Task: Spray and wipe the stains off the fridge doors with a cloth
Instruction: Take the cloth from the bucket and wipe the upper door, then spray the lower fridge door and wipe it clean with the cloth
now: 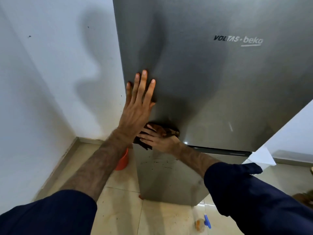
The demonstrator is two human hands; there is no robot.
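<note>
A tall grey steel fridge fills the view; its upper door point(211, 85) carries a brand name at the right. My left hand point(138, 106) lies flat and open against the upper door near its left edge. Lower down, my right hand point(160, 141) presses a dark brown cloth point(162, 130) on the bottom of the upper door, fingers spread over it. The lower door point(166, 177) shows dark specks and smears near its top. A spray bottle point(202, 222) with a blue trigger lies on the floor in front of the fridge.
A white wall point(50, 73) stands close on the left. An orange bucket point(122, 161) sits on the tiled floor point(122, 200) between wall and fridge. A white panel point(288, 133) with a paper sheet lies at the right.
</note>
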